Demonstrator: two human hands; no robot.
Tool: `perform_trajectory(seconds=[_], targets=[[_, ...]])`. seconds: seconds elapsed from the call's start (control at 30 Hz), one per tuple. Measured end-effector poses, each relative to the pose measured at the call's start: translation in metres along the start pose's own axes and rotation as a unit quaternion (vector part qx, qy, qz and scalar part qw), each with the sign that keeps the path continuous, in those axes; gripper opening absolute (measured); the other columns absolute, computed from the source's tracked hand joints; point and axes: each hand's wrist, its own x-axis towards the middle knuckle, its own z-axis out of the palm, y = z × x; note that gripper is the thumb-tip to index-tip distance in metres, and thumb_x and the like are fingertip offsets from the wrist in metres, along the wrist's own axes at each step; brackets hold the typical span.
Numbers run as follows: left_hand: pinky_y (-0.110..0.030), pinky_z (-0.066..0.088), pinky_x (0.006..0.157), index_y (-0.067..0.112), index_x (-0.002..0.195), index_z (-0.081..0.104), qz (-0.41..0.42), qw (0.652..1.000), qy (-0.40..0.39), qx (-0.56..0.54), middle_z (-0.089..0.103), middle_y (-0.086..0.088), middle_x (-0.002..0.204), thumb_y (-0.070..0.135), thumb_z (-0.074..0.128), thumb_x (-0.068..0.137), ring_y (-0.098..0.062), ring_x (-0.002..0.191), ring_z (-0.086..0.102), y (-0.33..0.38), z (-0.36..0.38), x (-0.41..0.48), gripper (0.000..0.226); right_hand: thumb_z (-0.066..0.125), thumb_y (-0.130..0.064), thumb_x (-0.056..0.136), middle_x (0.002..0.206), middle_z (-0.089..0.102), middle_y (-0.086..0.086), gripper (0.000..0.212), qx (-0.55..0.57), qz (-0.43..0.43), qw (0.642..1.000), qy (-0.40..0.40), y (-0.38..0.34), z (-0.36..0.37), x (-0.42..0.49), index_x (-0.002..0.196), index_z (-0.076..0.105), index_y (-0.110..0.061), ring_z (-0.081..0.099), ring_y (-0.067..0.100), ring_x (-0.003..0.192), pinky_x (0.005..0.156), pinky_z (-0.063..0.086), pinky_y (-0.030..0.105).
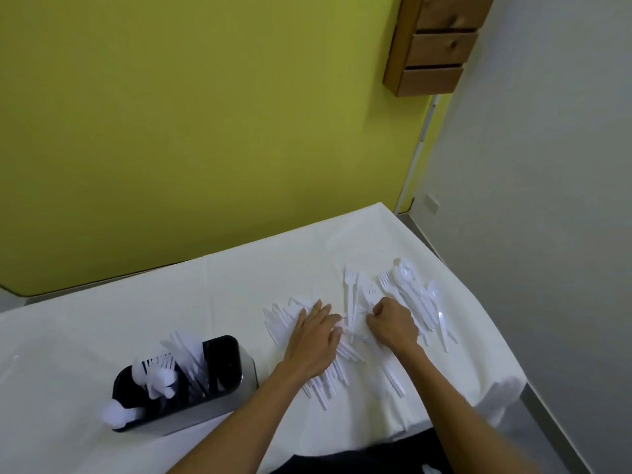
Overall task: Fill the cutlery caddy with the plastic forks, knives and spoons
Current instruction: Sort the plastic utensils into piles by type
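White plastic cutlery lies spread over the right part of the white table (85,336): knives (277,319) on the left, forks (350,285) in the middle, spoons (407,273) at the far right. My left hand (314,340) rests flat on the knives with its fingers apart. My right hand (393,325) is closed into a fist around fork handles in the pile. The black cutlery caddy (224,359) stands at the lower left. Forks, spoons and knives stick out of its compartments, and its right compartment looks empty.
A yellow-green wall runs behind the table. A wooden drawer unit (434,46) hangs at the upper right beside a grey wall. The table's right edge drops off close to the spoons. One spoon (114,412) lies against the caddy's near left corner.
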Motion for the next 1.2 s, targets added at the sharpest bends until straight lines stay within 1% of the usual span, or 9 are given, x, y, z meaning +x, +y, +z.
perform_trajectory(seconds=[0.1,0.37,0.47,0.57,0.7,0.87,0.97,1.07,1.2], targets=[[-0.031,0.004,0.124,0.017,0.130,0.063,-0.028,0.996,0.055,-0.062,0.042,0.000,0.157,0.033,0.032,0.108,-0.014,0.152,0.021,-0.002,-0.010,0.004,0.041,0.059,-0.019,0.090,0.075,0.062,-0.001,0.011,-0.008,-0.023,1.000,0.007,-0.006,-0.012,-0.002,0.081,0.061,-0.014,0.049,0.008,0.059,0.050,0.034,0.020],[-0.025,0.050,0.092,0.016,0.139,0.055,-0.207,0.897,0.141,-0.363,0.067,-0.001,0.128,0.031,0.048,0.105,-0.018,0.112,0.066,0.031,-0.044,0.034,0.038,0.064,-0.038,0.089,0.092,0.072,-0.009,0.020,0.023,-0.181,0.983,-0.034,-0.046,0.001,-0.030,0.100,0.071,-0.023,0.067,0.012,0.086,0.075,0.056,0.032],[-0.021,0.057,0.064,0.012,0.127,0.061,-0.280,0.818,0.186,-0.467,0.070,-0.002,0.096,0.018,0.041,0.107,-0.014,0.076,0.068,0.020,-0.045,0.039,0.028,0.061,-0.037,0.091,0.094,0.073,-0.007,0.021,0.083,-0.139,0.987,-0.022,-0.046,-0.005,-0.013,0.102,0.071,-0.021,0.068,0.012,0.089,0.077,0.055,0.030],[-0.026,0.054,0.056,0.014,0.120,0.062,-0.322,0.765,0.179,-0.528,0.067,-0.006,0.090,0.020,0.039,0.108,-0.018,0.068,0.063,0.012,-0.046,0.042,0.027,0.056,-0.040,0.094,0.100,0.066,-0.002,0.032,-0.032,-0.086,0.996,0.004,-0.045,0.002,0.000,0.117,0.053,-0.016,0.065,0.020,0.088,0.068,0.048,0.030],[-0.026,0.046,0.052,0.015,0.115,0.064,-0.318,0.775,0.115,-0.534,0.064,-0.006,0.090,0.028,0.040,0.107,-0.016,0.063,0.053,0.015,-0.046,0.043,0.028,0.052,-0.031,0.094,0.077,0.056,-0.004,0.020,-0.122,-0.100,0.987,-0.013,-0.043,0.011,-0.002,0.106,0.048,-0.015,0.055,0.017,0.064,0.058,0.045,0.028],[-0.029,0.042,0.057,0.015,0.088,0.058,-0.306,0.822,0.038,-0.478,0.057,-0.005,0.080,0.051,0.054,0.098,-0.019,0.066,0.047,0.018,-0.037,0.049,0.037,0.051,-0.028,0.090,0.076,0.066,-0.001,0.015,-0.103,-0.120,0.987,-0.018,-0.037,0.005,-0.022,0.086,0.059,-0.016,0.055,0.014,0.061,0.054,0.042,0.025],[-0.028,0.045,0.057,0.017,0.096,0.055,-0.315,0.832,0.042,-0.454,0.055,-0.001,0.077,0.057,0.062,0.090,-0.017,0.064,0.049,0.023,-0.031,0.051,0.041,0.051,-0.031,0.090,0.073,0.065,-0.005,0.017,-0.086,-0.141,0.986,-0.004,-0.031,0.003,-0.038,0.084,0.060,-0.018,0.057,0.014,0.061,0.058,0.048,0.028],[-0.029,0.050,0.068,0.018,0.110,0.051,-0.338,0.840,0.053,-0.422,0.059,-0.001,0.092,0.052,0.066,0.088,-0.019,0.078,0.058,0.025,-0.029,0.053,0.044,0.050,-0.029,0.090,0.073,0.065,-0.005,0.015,-0.088,-0.181,0.979,0.024,-0.025,0.000,-0.047,0.084,0.059,-0.018,0.053,0.014,0.058,0.050,0.037,0.023],[-0.029,0.041,0.060,0.009,0.088,0.052,-0.331,0.867,0.015,-0.372,0.051,-0.007,0.077,0.029,0.053,0.093,-0.017,0.063,0.047,0.026,-0.029,0.053,0.020,0.051,-0.028,0.090,0.076,0.069,-0.004,0.013,-0.094,-0.215,0.971,0.046,-0.015,-0.004,-0.048,0.089,0.061,-0.019,0.059,0.016,0.062,0.054,0.045,0.028]])
